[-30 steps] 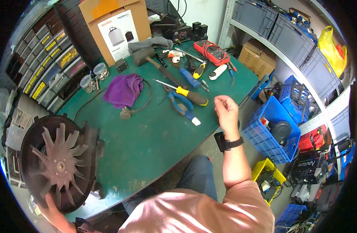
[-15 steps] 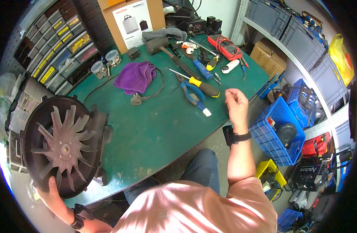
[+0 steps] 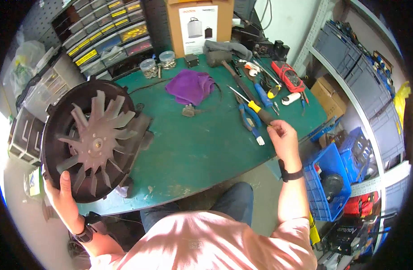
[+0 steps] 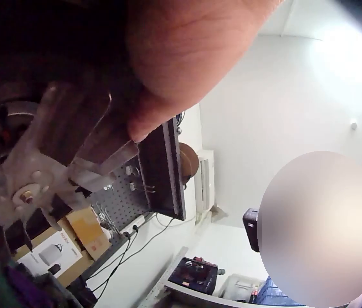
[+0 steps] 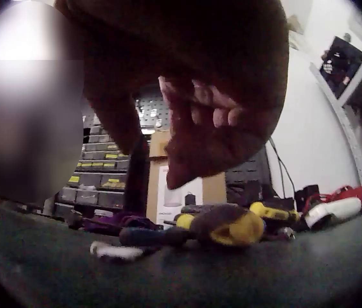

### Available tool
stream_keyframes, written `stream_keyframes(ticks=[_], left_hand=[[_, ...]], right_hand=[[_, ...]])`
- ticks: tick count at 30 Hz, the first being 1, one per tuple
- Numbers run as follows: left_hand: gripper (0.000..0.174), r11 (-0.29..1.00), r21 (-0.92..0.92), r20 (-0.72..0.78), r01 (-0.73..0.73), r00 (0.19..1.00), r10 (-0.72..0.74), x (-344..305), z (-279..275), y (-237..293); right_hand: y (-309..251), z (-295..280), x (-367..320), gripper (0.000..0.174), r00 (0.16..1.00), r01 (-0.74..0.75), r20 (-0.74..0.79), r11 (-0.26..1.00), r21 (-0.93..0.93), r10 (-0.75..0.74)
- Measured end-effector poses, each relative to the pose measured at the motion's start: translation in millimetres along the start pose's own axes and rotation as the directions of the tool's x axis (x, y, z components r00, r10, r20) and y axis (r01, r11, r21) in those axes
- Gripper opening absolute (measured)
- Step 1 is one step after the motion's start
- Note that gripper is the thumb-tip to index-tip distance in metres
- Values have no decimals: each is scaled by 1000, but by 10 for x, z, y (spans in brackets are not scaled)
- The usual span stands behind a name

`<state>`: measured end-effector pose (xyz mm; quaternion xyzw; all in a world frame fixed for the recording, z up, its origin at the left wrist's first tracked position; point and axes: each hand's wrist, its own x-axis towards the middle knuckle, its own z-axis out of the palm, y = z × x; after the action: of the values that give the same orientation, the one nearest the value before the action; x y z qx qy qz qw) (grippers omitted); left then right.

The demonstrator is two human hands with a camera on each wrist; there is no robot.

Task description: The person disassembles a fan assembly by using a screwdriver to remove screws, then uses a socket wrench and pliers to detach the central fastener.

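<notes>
My left hand [image 3: 64, 200] grips the lower left rim of a black round fan housing [image 3: 52, 119], its thumb on the front side. The housing stands tilted at the table's left, with a grey multi-bladed fan [image 3: 97, 143] inside. In the left wrist view, the thumb [image 4: 152, 119] lies by the fan blades [image 4: 55, 138]. My right hand [image 3: 285, 139], fingers loosely curled, overlaps the handle end of a yellow-and-black screwdriver [image 3: 256, 108]. From the right wrist, the fingers hang above that screwdriver handle [image 5: 226, 224] with nothing in them. Blue-handled pliers [image 3: 248, 119] lie beside it.
A purple cloth [image 3: 190, 86] and a cable plug [image 3: 188, 110] lie mid-table. Farther back are a mallet [image 3: 220, 57], a red multimeter [image 3: 288, 76], small screw jars [image 3: 149, 68] and a cardboard box [image 3: 174, 27]. Blue crates [image 3: 325, 184] stand right of the table's edge.
The head view has swung left. My right hand has come closer to the screwdriver handle and now overlaps its end. My left hand still holds the fan housing.
</notes>
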<state>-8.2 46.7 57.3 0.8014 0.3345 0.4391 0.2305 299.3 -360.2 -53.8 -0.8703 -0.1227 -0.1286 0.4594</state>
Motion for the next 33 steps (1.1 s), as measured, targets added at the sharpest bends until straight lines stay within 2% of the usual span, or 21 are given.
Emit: stream_keyframes(ticks=[1,2,4,5,6,9,14,16,18,20,22,24,25,26,28,29,32,33], left_hand=[[64,999,-49,16,-21,1000,22,-3,16,14],[64,999,-49,5,-14,1000,14,-6,15,13],[64,1000,-28,28,-2,1000,3,-4,15,1],[59,998,-68,12,12,1000,-11,0,18,-22],[59,997,-71,3,17,1000,-17,3,16,2],[63,1000,24,20,0,1000,0,-9,20,53],[64,999,-9,75,37,997,-36,-2,5,68],[63,999,-33,72,25,997,-22,6,11,69],[61,997,-83,86,3,996,4,17,24,8],[61,1000,-31,23,-4,1000,5,17,21,-46],[63,998,-61,48,25,999,-22,24,18,-94],[63,997,75,14,34,999,-35,20,5,-70],[64,1000,-5,-5,-2,1000,2,27,34,-121],[64,1000,-7,2,-6,1000,6,31,34,-140],[65,995,94,-40,-11,999,15,32,23,-164],[65,996,89,-34,-17,999,20,34,15,-182],[74,996,23,63,89,994,-90,54,-11,-76],[76,994,78,5,78,997,-78,49,20,-125]], right_hand=[[-114,-36,17,24,997,28,74,996,-79,-22],[-205,-47,48,24,996,40,79,996,-79,-34],[-384,-25,134,30,948,272,241,921,-277,-208],[-456,3,175,35,932,265,326,910,-319,-157],[-497,43,206,35,929,277,329,906,-319,-168],[-465,213,279,40,883,374,449,780,-502,-134],[-491,364,345,42,910,351,398,722,-596,-115],[-510,412,373,42,920,323,388,674,-664,-58],[-486,442,379,43,930,311,362,670,-674,-67],[-464,457,372,44,926,326,367,674,-663,-87],[-475,444,365,45,925,327,372,661,-675,-77],[-488,442,352,45,921,330,383,671,-665,-74],[-460,452,342,46,925,333,367,668,-665,-96],[-461,447,340,46,927,326,363,669,-668,-90],[-482,441,350,45,920,335,383,674,-658,-84],[-482,458,358,45,924,326,375,674,-662,-78],[-420,541,379,44,940,295,330,694,-657,-87],[-382,576,389,43,941,306,319,689,-657,-113]])
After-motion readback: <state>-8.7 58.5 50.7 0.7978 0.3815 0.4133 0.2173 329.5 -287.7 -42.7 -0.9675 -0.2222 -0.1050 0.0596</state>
